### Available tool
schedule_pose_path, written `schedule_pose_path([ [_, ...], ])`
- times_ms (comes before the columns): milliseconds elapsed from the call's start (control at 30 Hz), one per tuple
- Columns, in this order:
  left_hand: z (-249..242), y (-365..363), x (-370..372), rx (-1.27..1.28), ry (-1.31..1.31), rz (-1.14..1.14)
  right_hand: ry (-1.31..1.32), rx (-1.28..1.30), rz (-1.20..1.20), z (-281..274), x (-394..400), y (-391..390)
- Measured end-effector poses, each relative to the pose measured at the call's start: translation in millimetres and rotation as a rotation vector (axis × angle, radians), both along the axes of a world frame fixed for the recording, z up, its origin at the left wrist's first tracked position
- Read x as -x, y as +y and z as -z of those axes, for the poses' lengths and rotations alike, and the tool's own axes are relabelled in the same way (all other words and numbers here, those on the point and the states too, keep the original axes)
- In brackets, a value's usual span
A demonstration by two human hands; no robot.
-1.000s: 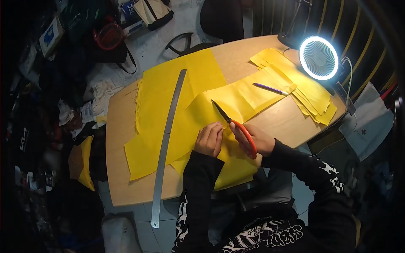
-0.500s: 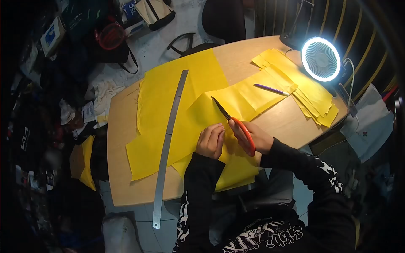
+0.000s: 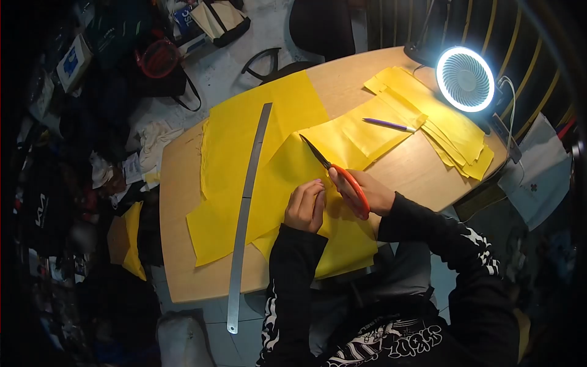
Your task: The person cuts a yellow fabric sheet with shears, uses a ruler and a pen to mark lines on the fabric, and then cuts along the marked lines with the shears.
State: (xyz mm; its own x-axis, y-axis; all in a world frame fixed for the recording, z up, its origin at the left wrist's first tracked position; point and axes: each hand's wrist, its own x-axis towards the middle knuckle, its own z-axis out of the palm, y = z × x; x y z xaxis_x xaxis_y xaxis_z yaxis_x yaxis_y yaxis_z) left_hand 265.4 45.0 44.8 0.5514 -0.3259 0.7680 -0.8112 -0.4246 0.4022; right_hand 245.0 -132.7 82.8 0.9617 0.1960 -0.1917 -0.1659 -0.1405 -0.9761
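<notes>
My right hand [image 3: 373, 192] is closed around a pair of scissors [image 3: 354, 183] with red-orange handles and dark blades. The blades look shut or nearly so and point up and left over a yellow sheet [image 3: 293, 162]. Just left of the handles, my left hand [image 3: 302, 207] has its fingers curled together, pinching the yellow material by its edge; the fingertips are partly hidden. A long steel ruler [image 3: 246, 197] lies to the left across the yellow sheets, its lower end sticking out past the table edge.
A purple pen [image 3: 388, 125] rests on yellow material, with a stack of cut yellow pieces [image 3: 458, 137] beyond it. A lit ring-shaped fan [image 3: 465, 82] stands at the right corner of the wooden table [image 3: 177, 244]. A chair [image 3: 322, 27] is behind the table.
The scissors have shifted slightly up and left over the sheet with my right hand. My left hand keeps nearly the same place. The whole view has moved a little.
</notes>
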Motion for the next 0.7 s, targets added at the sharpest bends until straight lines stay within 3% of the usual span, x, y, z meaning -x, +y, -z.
schedule_pose_path([
  [700,-7.0,-3.8,4.1,0.034,0.070,-0.026,0.018,-0.083,-0.019,5.2,-14.8,-8.2],
])
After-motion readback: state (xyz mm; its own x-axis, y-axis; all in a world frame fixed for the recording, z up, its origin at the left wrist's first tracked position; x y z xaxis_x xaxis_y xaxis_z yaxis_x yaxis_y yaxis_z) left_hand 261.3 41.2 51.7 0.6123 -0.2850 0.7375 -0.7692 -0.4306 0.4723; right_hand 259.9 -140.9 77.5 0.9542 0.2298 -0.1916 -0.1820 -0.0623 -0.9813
